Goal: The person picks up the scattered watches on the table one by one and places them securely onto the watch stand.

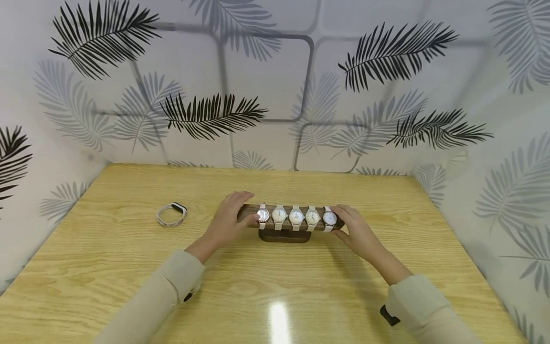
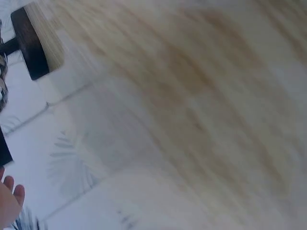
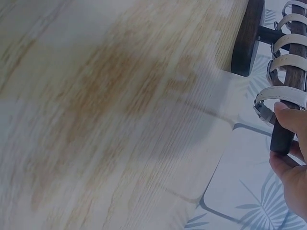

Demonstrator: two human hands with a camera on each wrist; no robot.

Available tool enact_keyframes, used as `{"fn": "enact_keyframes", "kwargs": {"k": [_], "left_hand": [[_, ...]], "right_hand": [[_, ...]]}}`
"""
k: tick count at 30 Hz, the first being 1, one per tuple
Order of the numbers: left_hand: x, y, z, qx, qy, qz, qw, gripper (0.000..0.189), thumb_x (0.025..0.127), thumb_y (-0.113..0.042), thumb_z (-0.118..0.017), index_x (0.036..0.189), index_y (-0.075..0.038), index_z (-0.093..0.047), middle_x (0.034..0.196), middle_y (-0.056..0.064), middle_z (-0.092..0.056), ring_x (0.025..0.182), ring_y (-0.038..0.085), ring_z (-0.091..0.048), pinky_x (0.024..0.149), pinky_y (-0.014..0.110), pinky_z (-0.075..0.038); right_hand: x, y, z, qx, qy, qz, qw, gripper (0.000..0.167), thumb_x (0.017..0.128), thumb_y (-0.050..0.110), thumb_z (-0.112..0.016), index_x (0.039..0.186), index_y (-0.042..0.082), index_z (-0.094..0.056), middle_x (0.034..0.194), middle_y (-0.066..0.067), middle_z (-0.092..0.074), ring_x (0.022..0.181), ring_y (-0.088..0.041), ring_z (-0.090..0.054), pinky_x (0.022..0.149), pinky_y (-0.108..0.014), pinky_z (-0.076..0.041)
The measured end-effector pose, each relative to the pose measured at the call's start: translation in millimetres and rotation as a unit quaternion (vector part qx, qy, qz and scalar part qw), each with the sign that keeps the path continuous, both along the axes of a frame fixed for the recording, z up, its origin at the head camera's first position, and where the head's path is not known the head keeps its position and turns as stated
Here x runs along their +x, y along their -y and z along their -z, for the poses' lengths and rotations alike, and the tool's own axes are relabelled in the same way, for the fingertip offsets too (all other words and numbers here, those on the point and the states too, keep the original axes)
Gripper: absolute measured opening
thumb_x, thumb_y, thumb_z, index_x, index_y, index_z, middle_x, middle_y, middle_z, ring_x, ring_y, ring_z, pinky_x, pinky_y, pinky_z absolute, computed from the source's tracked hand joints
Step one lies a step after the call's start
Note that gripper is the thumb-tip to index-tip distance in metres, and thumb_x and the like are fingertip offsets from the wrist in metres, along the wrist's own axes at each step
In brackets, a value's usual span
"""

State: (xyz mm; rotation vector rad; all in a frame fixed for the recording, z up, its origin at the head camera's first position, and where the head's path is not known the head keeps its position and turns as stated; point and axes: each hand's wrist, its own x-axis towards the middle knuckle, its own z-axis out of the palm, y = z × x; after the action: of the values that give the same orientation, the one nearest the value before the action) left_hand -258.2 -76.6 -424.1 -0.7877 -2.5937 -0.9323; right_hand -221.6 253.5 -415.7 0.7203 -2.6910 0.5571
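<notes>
A dark wooden T-shaped watch stand (image 1: 284, 236) stands near the table's middle, with several pale-strapped watches (image 1: 296, 216) in a row round its crossbar. My left hand (image 1: 225, 222) grips the bar's left end, thumb in front by the leftmost watch (image 1: 263, 216) and fingers behind. At the other end, my right hand (image 1: 361, 234) pinches the bar beside the rightmost watch (image 1: 329, 219). The right wrist view shows its thumb on the bar's dark tip (image 3: 282, 139), close to a white strap (image 3: 283, 93). Only a few fingers of the left hand (image 2: 8, 203) appear in the left wrist view.
A whitish wristband with a dark section (image 1: 178, 207) lies on the wooden table (image 1: 266, 277), left of the stand. Behind the table is a wall covering (image 1: 266, 71) with leaf patterns. Light reflects off the table's front part.
</notes>
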Motion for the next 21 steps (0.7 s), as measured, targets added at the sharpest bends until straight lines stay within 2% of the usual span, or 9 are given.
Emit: {"fn": "enact_keyframes", "kwargs": {"k": [2, 4, 8, 11, 15, 18, 21], "left_hand": [[-2.4, 14.2, 3.6, 0.025, 0.008, -0.025, 0.9993, 0.057, 0.092, -0.038, -0.055, 0.134, -0.002, -0.045, 0.136, 0.020, -0.046, 0.129, 0.037, -0.038, 0.107, 0.055, -0.030], [-4.9, 31.9, 6.9, 0.031, 0.019, -0.056, 0.9978, 0.057, 0.094, -0.039, -0.052, 0.135, 0.000, -0.044, 0.137, 0.022, -0.044, 0.130, 0.040, -0.036, 0.107, 0.056, -0.029], [-12.0, 70.4, 17.7, -0.021, 0.039, -0.123, 0.9914, 0.061, 0.094, -0.042, -0.051, 0.133, 0.004, -0.042, 0.137, 0.025, -0.040, 0.129, 0.044, -0.032, 0.105, 0.060, -0.028], [-13.8, 95.6, 22.9, -0.071, 0.059, -0.179, 0.9795, 0.067, 0.091, -0.043, -0.056, 0.134, 0.005, -0.040, 0.137, 0.027, -0.037, 0.128, 0.047, -0.030, 0.102, 0.063, -0.026], [-11.3, 120.1, 25.6, -0.116, 0.109, -0.236, 0.9587, 0.076, 0.088, -0.045, -0.058, 0.137, 0.008, -0.035, 0.136, 0.033, -0.034, 0.124, 0.051, -0.029, 0.099, 0.066, -0.025], [-10.2, 130.8, 26.8, -0.138, 0.149, -0.256, 0.9452, 0.080, 0.087, -0.048, -0.056, 0.137, 0.011, -0.033, 0.134, 0.037, -0.034, 0.121, 0.054, -0.030, 0.096, 0.067, -0.027], [-10.1, 135.5, 26.2, -0.150, 0.169, -0.259, 0.9389, 0.079, 0.087, -0.046, -0.057, 0.136, 0.012, -0.033, 0.130, 0.039, -0.037, 0.117, 0.055, -0.033, 0.093, 0.067, -0.031]], "right_hand": [[-0.5, 0.4, 0.3, 0.002, -0.002, -0.001, 1.0000, 0.056, 0.074, -0.001, -0.074, 0.125, -0.006, -0.051, 0.120, -0.022, -0.054, 0.112, -0.038, -0.052, 0.091, -0.048, -0.048], [-0.2, 0.7, 0.0, 0.003, -0.001, -0.001, 1.0000, 0.056, 0.074, -0.001, -0.074, 0.125, -0.005, -0.051, 0.120, -0.022, -0.054, 0.112, -0.038, -0.052, 0.091, -0.048, -0.048], [2.5, 0.2, -1.8, 0.003, 0.003, 0.001, 1.0000, 0.055, 0.075, -0.002, -0.073, 0.125, -0.007, -0.050, 0.120, -0.023, -0.054, 0.112, -0.039, -0.051, 0.092, -0.049, -0.047], [2.9, 0.1, -2.4, 0.004, 0.004, 0.004, 1.0000, 0.055, 0.075, -0.002, -0.073, 0.125, -0.007, -0.050, 0.120, -0.024, -0.054, 0.113, -0.039, -0.051, 0.092, -0.049, -0.047], [1.3, 0.9, -2.0, 0.002, 0.003, 0.004, 1.0000, 0.056, 0.075, -0.002, -0.074, 0.125, -0.006, -0.050, 0.121, -0.023, -0.054, 0.113, -0.039, -0.051, 0.093, -0.049, -0.046], [1.0, 1.2, -1.1, 0.002, 0.004, 0.005, 1.0000, 0.056, 0.074, -0.001, -0.074, 0.125, -0.006, -0.050, 0.121, -0.023, -0.054, 0.113, -0.039, -0.051, 0.093, -0.049, -0.046], [1.2, 1.3, -0.5, 0.002, 0.005, 0.007, 1.0000, 0.056, 0.075, -0.001, -0.074, 0.125, -0.006, -0.050, 0.121, -0.023, -0.054, 0.112, -0.039, -0.051, 0.092, -0.049, -0.047]]}}
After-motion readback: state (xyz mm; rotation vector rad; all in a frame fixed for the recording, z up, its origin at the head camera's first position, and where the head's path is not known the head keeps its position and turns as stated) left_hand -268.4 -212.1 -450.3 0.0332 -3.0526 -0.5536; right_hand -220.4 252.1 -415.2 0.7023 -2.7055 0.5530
